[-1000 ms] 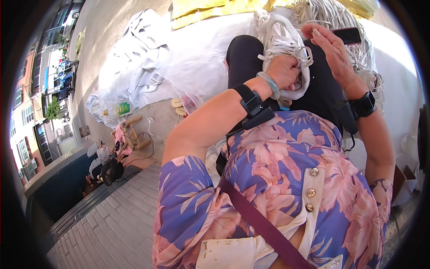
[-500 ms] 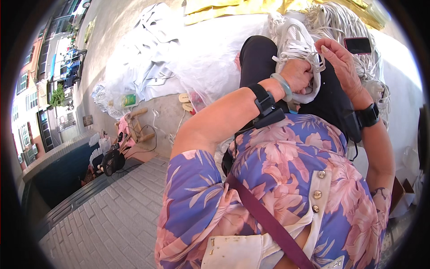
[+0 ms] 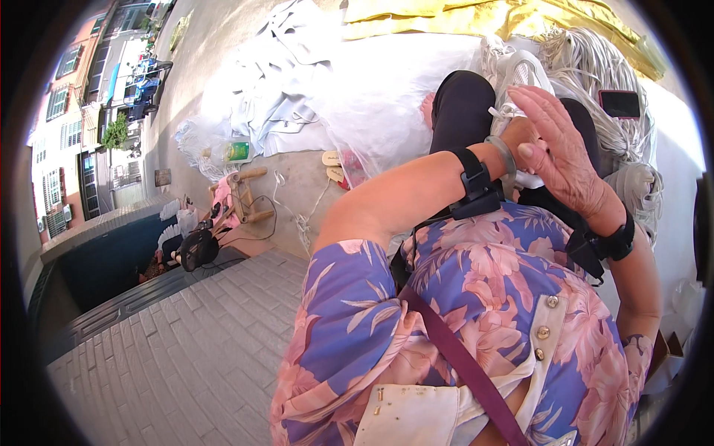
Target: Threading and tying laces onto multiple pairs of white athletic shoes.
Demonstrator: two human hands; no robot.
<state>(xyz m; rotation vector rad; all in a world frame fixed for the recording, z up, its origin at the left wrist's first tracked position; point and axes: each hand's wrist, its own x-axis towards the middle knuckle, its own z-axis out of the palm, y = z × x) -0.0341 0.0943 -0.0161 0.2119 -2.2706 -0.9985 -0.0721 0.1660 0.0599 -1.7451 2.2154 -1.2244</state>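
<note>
A white lace-up sneaker with a mesh upper lies across my lap between my dark-trousered knees. My left hand is closed at the shoe's opening; most of its fingers are hidden behind my other hand. A pale bangle circles that wrist. Raised in front of it, my right hand has its long fingers stretched out, the thumb bent inward near the left hand. No object shows in the right hand. A loop of white lace sticks out on the shoe's left side.
A thick bundle of white shoelaces lies to the right, a dark phone on it. Another lace bundle is nearer. White cloth pieces and yellow sheeting lie beyond; a wooden stool lies tipped at left.
My right hand has moved left across my left hand, its fingers straightening. My left hand stays at the shoe. The whole view has shifted, so things sit lower and further right.
</note>
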